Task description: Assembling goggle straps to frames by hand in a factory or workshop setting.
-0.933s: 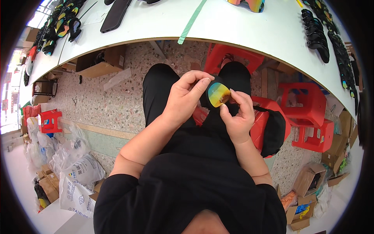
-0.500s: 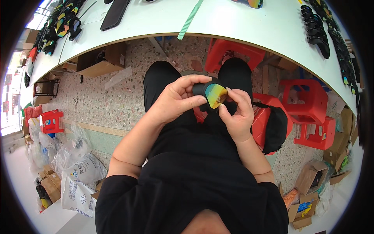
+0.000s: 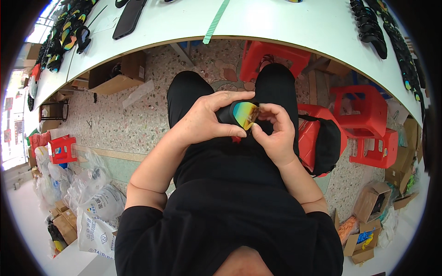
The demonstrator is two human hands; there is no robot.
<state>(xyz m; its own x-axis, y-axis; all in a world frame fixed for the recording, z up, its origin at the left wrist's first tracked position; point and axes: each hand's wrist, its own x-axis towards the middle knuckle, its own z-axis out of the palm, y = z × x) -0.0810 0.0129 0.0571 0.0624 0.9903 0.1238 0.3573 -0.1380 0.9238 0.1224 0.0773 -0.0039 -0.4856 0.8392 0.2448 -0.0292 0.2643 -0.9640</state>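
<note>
Above my lap I hold black wraparound sunglasses with a mirrored lens shading from blue-green to yellow. My left hand is closed around their dark side, fingers over the top and thumb beneath. At the lens's other edge, my right hand has its thumb and index finger pinched, its other fingers curled. Those fingertips hide part of the lens edge, and my left palm covers the far end of the frame.
Ahead curves a white table bearing a black phone, a green strip and rows of dark eyewear. Red stools stand at right, one with a black bag. Plastic sacks and cardboard boxes lie on the floor.
Both hands have shifted slightly left and down with the sunglasses, whose lens has turned a little. The left fingers now stretch further along the top.
</note>
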